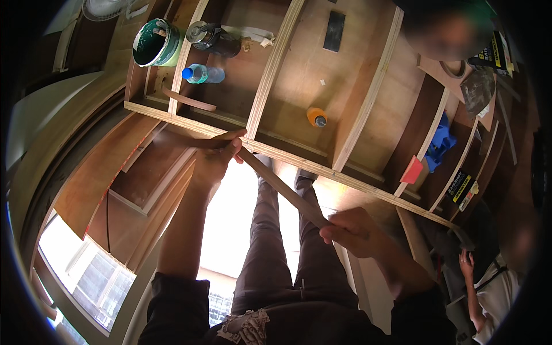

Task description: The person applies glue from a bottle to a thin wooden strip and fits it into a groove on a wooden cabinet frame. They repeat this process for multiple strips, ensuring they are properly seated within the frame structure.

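Note:
A long, thin brown strip (287, 194), like wood veneer edging, runs slantwise between my hands in front of a wooden frame with compartments (267, 75). My left hand (213, 158) is closed on it by the frame's near edge, thumb on top. Beyond that hand, the strip turns left and its far part is blurred. My right hand (355, 233), lower and to the right, is closed around the near end with the thumb along it. Between the hands, the strip looks straight and fairly taut.
In the compartments are a green paint bucket (155, 46), a dark jug (213, 39), a water bottle (204, 74), a curved brown strip (188, 100), an orange bottle (317, 117) and a blue cloth (440, 144). One person is at the far right; another person's hand (467, 263) shows lower right.

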Motion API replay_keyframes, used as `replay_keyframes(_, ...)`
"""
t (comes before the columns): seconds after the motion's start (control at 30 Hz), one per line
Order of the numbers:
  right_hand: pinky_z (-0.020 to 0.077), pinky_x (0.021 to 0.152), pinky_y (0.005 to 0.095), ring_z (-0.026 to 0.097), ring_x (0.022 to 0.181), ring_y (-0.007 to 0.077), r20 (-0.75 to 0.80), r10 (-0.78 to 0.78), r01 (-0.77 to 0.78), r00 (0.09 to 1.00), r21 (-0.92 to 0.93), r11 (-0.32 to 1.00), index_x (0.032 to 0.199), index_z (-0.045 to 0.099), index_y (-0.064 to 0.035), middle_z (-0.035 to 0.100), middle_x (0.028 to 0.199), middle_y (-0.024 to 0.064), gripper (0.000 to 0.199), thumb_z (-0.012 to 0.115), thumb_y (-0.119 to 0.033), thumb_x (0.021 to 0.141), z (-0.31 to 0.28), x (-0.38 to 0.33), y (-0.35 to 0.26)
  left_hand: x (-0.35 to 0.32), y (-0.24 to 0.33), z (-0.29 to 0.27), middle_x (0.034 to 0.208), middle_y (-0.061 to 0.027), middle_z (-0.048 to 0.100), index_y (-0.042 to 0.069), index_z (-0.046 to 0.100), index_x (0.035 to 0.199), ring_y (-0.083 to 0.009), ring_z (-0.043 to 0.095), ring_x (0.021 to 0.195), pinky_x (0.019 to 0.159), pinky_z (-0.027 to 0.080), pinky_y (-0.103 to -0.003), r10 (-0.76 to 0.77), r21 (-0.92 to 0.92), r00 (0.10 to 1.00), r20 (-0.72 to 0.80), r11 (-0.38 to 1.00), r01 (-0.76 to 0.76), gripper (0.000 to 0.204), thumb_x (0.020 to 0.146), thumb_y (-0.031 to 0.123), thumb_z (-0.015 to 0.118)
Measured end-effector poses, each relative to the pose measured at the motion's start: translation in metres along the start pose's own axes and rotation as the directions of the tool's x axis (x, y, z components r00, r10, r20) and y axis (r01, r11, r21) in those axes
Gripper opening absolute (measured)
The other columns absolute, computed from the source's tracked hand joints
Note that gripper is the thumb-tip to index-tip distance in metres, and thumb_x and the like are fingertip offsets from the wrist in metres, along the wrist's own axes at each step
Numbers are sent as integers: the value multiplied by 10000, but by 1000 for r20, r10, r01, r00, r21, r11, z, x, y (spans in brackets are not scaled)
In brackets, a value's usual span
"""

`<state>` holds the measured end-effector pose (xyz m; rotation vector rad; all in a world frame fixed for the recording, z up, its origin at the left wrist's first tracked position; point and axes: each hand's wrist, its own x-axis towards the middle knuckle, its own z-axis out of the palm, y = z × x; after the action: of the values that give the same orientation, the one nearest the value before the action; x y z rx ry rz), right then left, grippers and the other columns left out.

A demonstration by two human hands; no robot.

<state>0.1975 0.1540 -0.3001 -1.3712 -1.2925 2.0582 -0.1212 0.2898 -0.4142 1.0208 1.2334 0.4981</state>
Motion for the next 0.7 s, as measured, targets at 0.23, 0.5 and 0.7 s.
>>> replay_keyframes(0.23,440,550,338,596,576,204,22,105,-105,994,33,994,754,662,-31,601,627,94,368,646,-318,985,-18,-42,-7,10,-19,-29,740,25,597,-5,643,1301,-60,595,636,570,490,-201,-59,228,995,-78,971,75,403,991,252,660)
replay_keyframes(0.5,437,555,324,589,574,175,12,108,-108,994,68,992,747,651,-10,611,644,107,369,656,-287,990,-23,-56,-15,10,-25,-33,782,9,639,-21,652,1259,-61,584,631,556,483,-216,-111,213,988,-103,968,131,356,1006,229,638)
replay_keyframes(0.7,454,570,310,585,584,138,39,133,-137,990,110,984,759,645,0,623,650,89,372,646,-285,998,-15,-62,-11,9,-38,-53,779,-14,657,-15,666,1214,-80,596,623,553,481,-226,-176,301,958,-225,923,241,342,1021,260,605)
